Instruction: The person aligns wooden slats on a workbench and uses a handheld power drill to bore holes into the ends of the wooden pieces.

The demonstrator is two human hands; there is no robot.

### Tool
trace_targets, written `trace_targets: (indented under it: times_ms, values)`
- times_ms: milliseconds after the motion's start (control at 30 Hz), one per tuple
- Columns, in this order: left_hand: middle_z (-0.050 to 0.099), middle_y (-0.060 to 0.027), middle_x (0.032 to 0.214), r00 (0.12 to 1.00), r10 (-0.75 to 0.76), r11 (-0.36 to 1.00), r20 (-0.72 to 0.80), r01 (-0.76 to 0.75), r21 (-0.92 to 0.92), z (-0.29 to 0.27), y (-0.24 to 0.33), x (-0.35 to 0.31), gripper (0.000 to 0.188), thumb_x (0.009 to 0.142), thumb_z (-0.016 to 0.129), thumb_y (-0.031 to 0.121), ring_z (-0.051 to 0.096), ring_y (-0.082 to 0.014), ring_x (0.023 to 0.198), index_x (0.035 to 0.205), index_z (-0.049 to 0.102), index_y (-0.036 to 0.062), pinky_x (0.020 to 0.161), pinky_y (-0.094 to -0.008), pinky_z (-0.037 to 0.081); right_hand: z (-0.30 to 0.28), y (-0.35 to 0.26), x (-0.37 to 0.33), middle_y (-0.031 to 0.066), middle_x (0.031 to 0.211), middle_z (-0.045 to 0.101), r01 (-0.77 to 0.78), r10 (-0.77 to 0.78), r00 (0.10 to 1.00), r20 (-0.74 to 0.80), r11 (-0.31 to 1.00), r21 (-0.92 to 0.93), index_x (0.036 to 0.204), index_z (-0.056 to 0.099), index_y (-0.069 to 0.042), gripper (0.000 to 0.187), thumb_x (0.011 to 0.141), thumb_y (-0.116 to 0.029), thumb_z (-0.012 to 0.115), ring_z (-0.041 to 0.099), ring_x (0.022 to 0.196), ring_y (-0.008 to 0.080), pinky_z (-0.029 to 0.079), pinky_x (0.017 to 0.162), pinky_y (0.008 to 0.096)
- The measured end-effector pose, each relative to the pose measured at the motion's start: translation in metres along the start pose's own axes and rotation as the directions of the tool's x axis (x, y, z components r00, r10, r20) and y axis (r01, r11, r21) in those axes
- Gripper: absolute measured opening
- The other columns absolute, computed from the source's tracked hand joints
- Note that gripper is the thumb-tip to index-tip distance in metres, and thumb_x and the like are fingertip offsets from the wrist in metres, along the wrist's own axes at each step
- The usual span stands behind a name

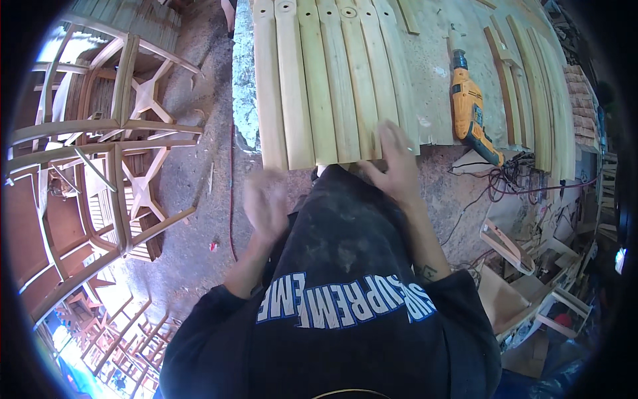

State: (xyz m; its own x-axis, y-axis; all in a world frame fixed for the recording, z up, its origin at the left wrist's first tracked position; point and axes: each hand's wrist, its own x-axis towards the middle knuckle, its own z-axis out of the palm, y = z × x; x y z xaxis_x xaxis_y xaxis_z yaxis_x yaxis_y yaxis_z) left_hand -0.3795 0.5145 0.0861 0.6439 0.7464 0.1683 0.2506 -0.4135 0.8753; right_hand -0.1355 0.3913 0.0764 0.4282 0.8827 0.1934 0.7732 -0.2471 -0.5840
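Note:
Several pale wooden slats [323,93] lie side by side on the worktable [435,86], their near ends overhanging its front edge. Dark round holes mark their far ends. My right hand [399,169] is at the near ends of the rightmost slats, fingers stretched forward over the wood and thumb apart. It grips nothing that I can see; whether it touches the slats is unclear. My left hand [267,203] is smeared by motion, just below the near left corner of the row. Its fingers cannot be made out.
A yellow and black power drill [469,106] lies on the table to the right, near more loose wooden strips [531,86]. Cables [508,179] tangle below that side. Wooden chair frames [123,126] stand at the left. Wooden parts [531,292] are heaped at the lower right.

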Motion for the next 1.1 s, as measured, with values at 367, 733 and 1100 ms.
trace_targets:
  times_ms: [367, 733, 1100]
  values:
    - [0.037, -0.0198, 0.136, 0.655, -0.418, -0.203, 0.630, 0.608, -0.767, 0.092, -0.008, 0.016, 0.041, 0.094, 0.040, 0.006, 0.032, -0.0334, 0.132, 0.132, 0.032, -0.0053, 0.111, -0.0489, 0.027, 0.028, 0.049, -0.063, 0.0092, 0.144, 0.028, -0.246, 0.866, 0.459, 0.199, -0.091, 0.965, 0.146, 0.015, -0.011, 0.072, 0.092, -0.037, 0.054, 0.033, 0.128, 0.0240, 0.035, 0.100, 0.0449]
    - [0.045, -0.0187, 0.135, 0.502, -0.393, 0.145, 0.770, 0.861, -0.487, 0.145, 0.013, -0.007, 0.047, 0.097, 0.040, 0.023, 0.048, -0.0279, 0.119, 0.136, 0.036, -0.0022, 0.096, -0.0418, 0.042, -0.114, 0.167, -0.105, 0.0167, 0.129, 0.045, -0.411, 0.647, 0.545, -0.533, 0.761, 0.502, 0.130, 0.043, 0.001, 0.049, 0.085, -0.011, 0.061, 0.050, 0.112, 0.0256, 0.044, 0.091, 0.0354]
    - [0.055, -0.0158, 0.122, 0.552, -0.561, 0.350, 0.617, 0.834, -0.427, 0.308, 0.085, -0.015, 0.045, 0.095, 0.046, 0.022, 0.057, -0.0238, 0.107, 0.133, 0.041, -0.0021, 0.089, -0.0345, 0.047, -0.382, 0.510, -0.152, 0.0197, 0.118, 0.052, -0.752, 0.258, 0.652, -0.713, 0.337, -0.566, 0.127, 0.046, -0.001, 0.050, 0.082, -0.022, 0.057, 0.048, 0.111, 0.0369, 0.038, 0.093, 0.0485]
